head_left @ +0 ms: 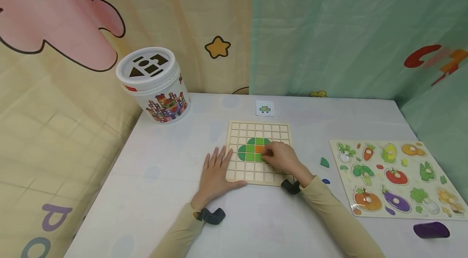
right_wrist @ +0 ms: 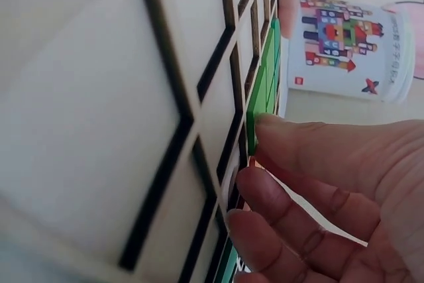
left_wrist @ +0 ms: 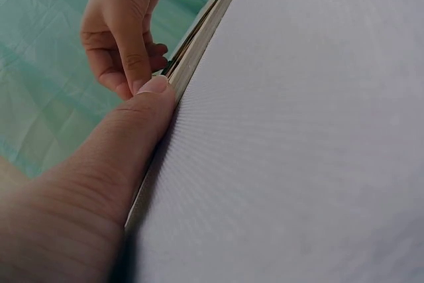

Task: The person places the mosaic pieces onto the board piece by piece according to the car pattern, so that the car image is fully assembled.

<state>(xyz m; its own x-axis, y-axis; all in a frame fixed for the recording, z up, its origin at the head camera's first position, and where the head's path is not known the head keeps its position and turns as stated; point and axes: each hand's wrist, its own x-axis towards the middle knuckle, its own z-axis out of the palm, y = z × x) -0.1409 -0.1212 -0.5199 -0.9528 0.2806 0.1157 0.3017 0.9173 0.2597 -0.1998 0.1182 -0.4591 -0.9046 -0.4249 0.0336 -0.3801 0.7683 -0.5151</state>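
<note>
On the pale desk point(head_left: 164, 193), the left hand point(head_left: 215, 174) lies flat steadying the grid board point(head_left: 234, 176) while the right hand point(head_left: 283, 158) pinches an orange tile point(head_left: 258, 148) into the green pattern point(head_left: 250, 152), seemingly needing a squared press.

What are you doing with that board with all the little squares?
A person is working on a wooden grid board on the table. The left hand lies flat at the board's left edge. The right hand has its fingers curled at an orange tile beside the green tiles. A small picture card lies behind the board, a loose green piece to its right.
</note>
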